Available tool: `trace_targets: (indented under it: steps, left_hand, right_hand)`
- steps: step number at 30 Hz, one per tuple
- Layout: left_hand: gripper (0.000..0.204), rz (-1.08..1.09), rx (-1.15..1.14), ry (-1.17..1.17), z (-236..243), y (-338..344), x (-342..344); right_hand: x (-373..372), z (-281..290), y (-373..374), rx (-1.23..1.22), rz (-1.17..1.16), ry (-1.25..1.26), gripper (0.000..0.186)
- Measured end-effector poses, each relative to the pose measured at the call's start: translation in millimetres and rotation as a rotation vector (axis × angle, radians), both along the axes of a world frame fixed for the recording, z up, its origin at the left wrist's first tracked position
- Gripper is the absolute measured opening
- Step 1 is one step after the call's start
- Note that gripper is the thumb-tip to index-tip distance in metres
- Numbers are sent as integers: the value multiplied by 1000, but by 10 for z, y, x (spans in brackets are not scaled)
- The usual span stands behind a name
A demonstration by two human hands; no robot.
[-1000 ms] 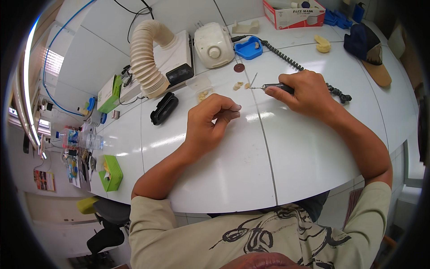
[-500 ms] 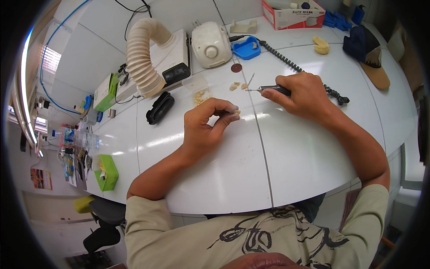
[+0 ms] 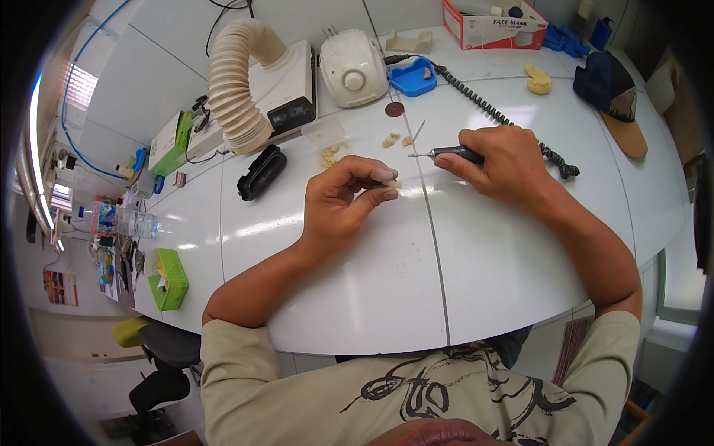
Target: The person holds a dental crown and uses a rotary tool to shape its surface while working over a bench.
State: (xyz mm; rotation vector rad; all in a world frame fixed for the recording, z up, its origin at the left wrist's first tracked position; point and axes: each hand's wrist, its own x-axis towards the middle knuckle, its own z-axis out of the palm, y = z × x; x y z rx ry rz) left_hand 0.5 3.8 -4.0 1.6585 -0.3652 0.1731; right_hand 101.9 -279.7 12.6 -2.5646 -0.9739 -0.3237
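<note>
Between the thumb and fingertips of my left hand (image 3: 335,204) is a small cream tooth-shaped piece (image 3: 397,184), mostly covered by the fingers. My right hand (image 3: 509,163) grips a dark rotary handpiece (image 3: 462,153) with its thin metal bur pointing left. The bur tip is apart from the piece, just beyond and to its right. On the table past the bur lie loose cream pieces (image 3: 390,140) and a slim pointed metal tool (image 3: 420,129). A clear plastic box (image 3: 325,134) with more cream pieces stands beyond my left hand.
A white motor unit (image 3: 353,70), ribbed suction hose (image 3: 234,85) and blue tray (image 3: 413,78) stand at the back. The coiled cord (image 3: 476,98) runs behind my right hand. Black case (image 3: 262,172) left; yellowish cast (image 3: 538,79), cap (image 3: 613,93) and mask box (image 3: 494,33) far right.
The whole view has shifted slightly. My left hand keeps its pinch on the piece and my right hand its grip on the handpiece, both nearly in place; the bur tip remains apart.
</note>
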Motion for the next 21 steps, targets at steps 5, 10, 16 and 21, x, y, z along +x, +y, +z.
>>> trace_targets:
  steps: [5, 10, 16, 21]
  left_hand:
    - [23, -56, -86, 67, -41, 30, 32]
    - [18, -24, 33, 45, -25, 41, 43]
    - [14, -7, 68, 118, 28, 25, 63]
    - [11, 21, 231, 131, 46, 29, 73]
  right_hand:
    - [-14, 21, 1, -28, -8, 12, 75]
    - [-10, 33, 2, -38, -13, 17, 75]
    - [8, 19, 22, -49, -19, 31, 73]
    - [-5, 27, -8, -53, 10, 4, 68]
